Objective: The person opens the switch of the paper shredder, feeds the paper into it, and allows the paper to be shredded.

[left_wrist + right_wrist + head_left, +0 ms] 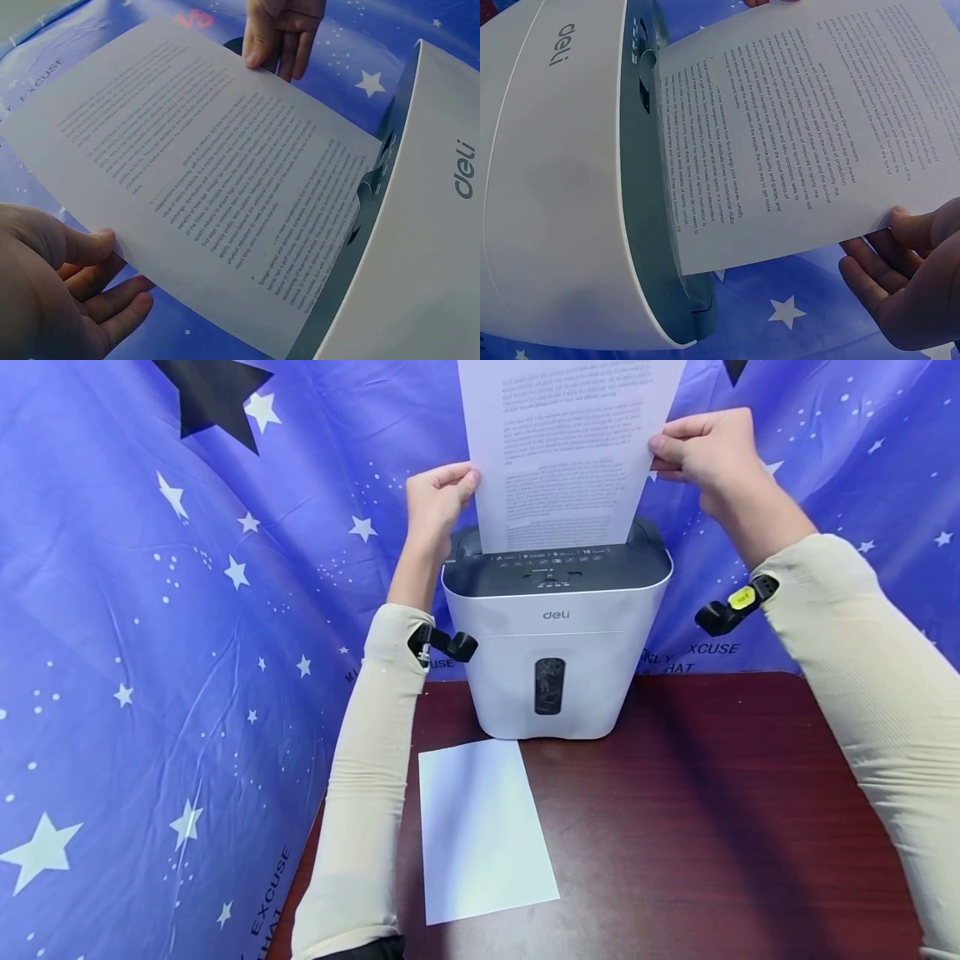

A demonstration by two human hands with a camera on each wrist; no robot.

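Note:
A printed sheet of paper (566, 460) stands upright with its lower edge at the slot in the dark top of a white paper shredder (558, 668). My left hand (438, 506) pinches the sheet's left edge between thumb and fingers. On the opposite edge, a little higher, my right hand (712, 456) pinches it the same way. Both wrist views show the printed text and the sheet's end meeting the shredder's top (656, 187). In the left wrist view the left thumb lies on the face of the paper (187, 187).
A blank white sheet (483, 835) lies on the dark red wooden table (675, 827) in front of the shredder. Blue cloth with white stars (187, 693) hangs close behind and along the left. A small dark window (550, 687) is set in the shredder's front.

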